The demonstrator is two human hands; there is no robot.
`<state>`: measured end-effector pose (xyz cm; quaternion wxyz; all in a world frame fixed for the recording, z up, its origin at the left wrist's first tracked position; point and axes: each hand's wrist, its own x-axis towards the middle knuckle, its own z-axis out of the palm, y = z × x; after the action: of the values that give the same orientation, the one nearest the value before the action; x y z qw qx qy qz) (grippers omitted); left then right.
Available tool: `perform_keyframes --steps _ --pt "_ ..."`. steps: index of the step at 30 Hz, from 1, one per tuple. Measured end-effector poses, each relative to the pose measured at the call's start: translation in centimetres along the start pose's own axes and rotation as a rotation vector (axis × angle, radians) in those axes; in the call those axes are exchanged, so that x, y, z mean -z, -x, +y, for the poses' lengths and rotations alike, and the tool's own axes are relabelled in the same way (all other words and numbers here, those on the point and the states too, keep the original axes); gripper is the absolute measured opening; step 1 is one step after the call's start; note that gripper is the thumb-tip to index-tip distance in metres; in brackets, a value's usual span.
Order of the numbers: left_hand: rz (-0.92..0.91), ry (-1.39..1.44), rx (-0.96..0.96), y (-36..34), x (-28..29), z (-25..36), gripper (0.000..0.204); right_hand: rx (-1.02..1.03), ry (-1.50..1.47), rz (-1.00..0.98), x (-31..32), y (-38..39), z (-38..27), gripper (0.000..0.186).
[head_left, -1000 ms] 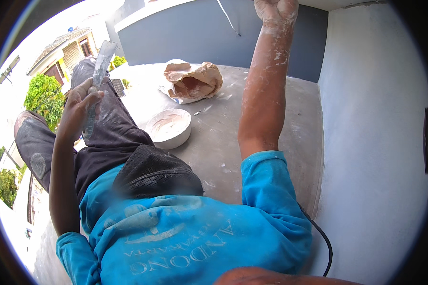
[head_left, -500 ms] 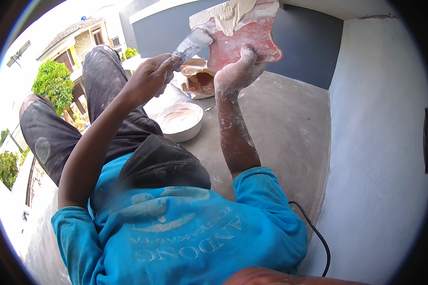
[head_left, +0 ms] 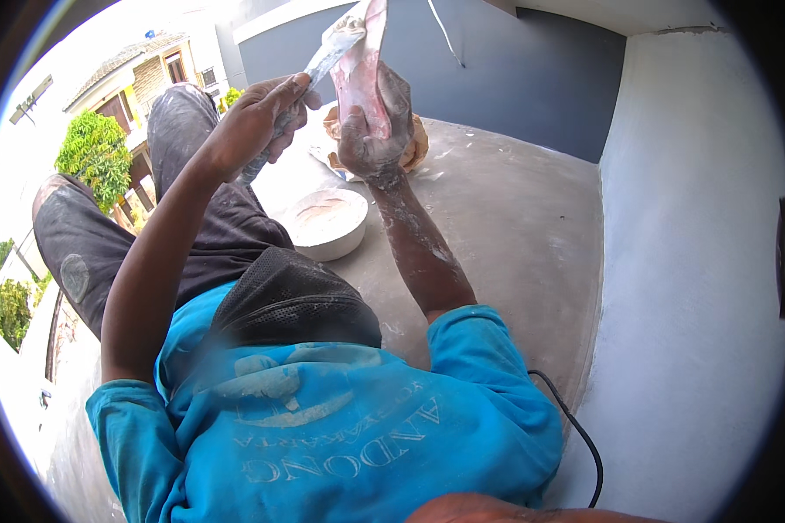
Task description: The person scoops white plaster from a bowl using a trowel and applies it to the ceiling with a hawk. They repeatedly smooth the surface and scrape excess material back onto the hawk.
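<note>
Two hands are raised in front of me in the head view, both busy with plaster. My right hand (head_left: 373,122), dusted white up the forearm, is clenched around the lower edge of a flat reddish board (head_left: 364,65) smeared with pale plaster, holding it nearly upright and edge-on toward me. My left hand (head_left: 257,126) grips the handle of a flat metal scraper (head_left: 323,59), fingers curled tight round it, and the blade's tip rests against the top of the board. Below the two hands, on the grey concrete ledge (head_left: 515,235) where I sit, stands a round white bowl (head_left: 327,224) with a pinkish smear inside, just beside my dark trouser leg. Behind my right hand lies a crumpled brown paper bag (head_left: 414,144), partly hidden by my wrist. To my right rises a white plastered wall (head_left: 689,261), and a dark grey wall (head_left: 532,78) closes the far end. A black cable (head_left: 576,427) curls along the ledge by my blue sleeve.
</note>
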<state>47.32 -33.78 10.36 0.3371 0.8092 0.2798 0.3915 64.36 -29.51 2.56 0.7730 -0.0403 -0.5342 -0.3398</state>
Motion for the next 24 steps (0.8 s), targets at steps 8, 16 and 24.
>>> perform_keyframes --steps 8,16,24 --pt "0.205 0.04 0.107 0.4 3.0 1.2 0.042 -1.059 0.09 0.378 3.3 2.6 4.0 0.049" --pt "0.12 -0.095 0.156 1.1 3.1 -1.8 0.042 -1.006 -0.962 0.586 8.1 -9.7 5.9 0.052" --pt "0.07 -0.113 0.12 2.3 3.1 -2.5 0.042 -1.084 -1.121 0.374 5.3 -14.0 12.6 0.053"
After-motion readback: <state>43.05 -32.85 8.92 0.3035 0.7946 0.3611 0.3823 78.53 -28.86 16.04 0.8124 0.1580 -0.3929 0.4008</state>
